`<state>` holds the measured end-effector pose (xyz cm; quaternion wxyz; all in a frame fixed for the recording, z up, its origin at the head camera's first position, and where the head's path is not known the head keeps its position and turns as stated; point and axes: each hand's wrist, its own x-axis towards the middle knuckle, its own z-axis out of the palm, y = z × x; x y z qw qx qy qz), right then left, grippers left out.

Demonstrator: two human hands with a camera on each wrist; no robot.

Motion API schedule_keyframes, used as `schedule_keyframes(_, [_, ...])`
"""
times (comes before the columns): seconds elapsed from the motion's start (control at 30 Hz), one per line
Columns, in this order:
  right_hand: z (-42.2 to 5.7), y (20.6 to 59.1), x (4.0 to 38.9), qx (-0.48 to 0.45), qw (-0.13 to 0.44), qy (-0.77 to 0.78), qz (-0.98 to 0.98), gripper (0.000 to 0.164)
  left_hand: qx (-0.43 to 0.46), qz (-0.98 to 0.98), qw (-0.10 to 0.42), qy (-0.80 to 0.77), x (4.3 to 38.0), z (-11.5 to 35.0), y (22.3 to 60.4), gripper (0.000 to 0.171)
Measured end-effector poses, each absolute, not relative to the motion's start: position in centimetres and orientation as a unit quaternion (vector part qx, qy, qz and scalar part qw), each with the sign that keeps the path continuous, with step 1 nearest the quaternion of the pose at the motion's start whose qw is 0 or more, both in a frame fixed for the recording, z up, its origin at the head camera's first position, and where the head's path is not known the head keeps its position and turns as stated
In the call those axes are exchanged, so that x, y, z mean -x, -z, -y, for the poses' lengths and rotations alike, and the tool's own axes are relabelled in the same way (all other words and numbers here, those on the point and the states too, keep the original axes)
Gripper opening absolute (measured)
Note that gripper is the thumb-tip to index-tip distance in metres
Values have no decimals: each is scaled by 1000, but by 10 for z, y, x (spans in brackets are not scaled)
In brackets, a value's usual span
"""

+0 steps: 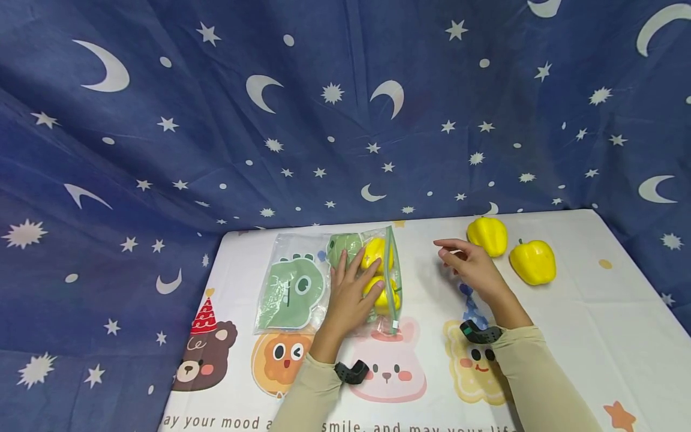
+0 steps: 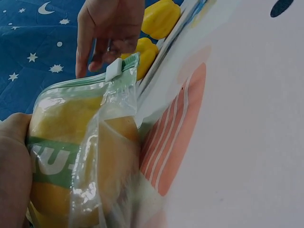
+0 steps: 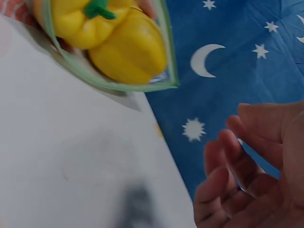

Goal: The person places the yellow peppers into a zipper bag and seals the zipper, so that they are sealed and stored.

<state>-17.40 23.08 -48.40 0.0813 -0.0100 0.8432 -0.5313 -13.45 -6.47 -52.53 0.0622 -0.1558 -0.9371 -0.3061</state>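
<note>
A clear zip bag (image 1: 270, 300) with a green dinosaur print lies on the table, its green-edged mouth facing right. Two yellow bell peppers (image 1: 384, 300) sit inside by that mouth, which gapes in the right wrist view. My left hand (image 1: 352, 294) rests on the bag with its fingers spread over the peppers. A white slider (image 2: 114, 70) sits at one end of the zip. My right hand (image 1: 469, 264) hovers right of the bag, fingers loosely bent and holding nothing. Just beyond it are two loose yellow bell peppers, one farther back (image 1: 487, 236) and one farther right (image 1: 532, 262).
The white table cover (image 1: 594, 336) carries cartoon prints and lettering. Behind and to the left hangs a dark blue cloth (image 1: 324, 120) with moons and stars, meeting the table's back edge. Each wrist wears a black band, the left one (image 1: 352, 372) near the rabbit print.
</note>
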Motion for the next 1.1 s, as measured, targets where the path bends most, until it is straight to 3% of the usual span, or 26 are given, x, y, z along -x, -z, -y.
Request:
schedule_keyframes(0.23, [-248,467,172,-46,-29,476,-878,53,157,937,63,304,134,65,525,52])
schedule_keyframes(0.43, [-260,462,176,-61,-164,428,-887,45,156,938,63,304,134,64,525,52])
schedule_keyframes(0.53, [-266,459,178,-77,-199,395,-893,45,155,939,60,302,134,64,525,53])
schedule_keyframes(0.7, [-275,458,181,-95,-207,345,-911,49,154,941,60,296,135,64,525,53])
schedule_keyframes(1.1, [-293,471,183,-85,-163,246,-952,57,151,944,67,285,135,64,525,53])
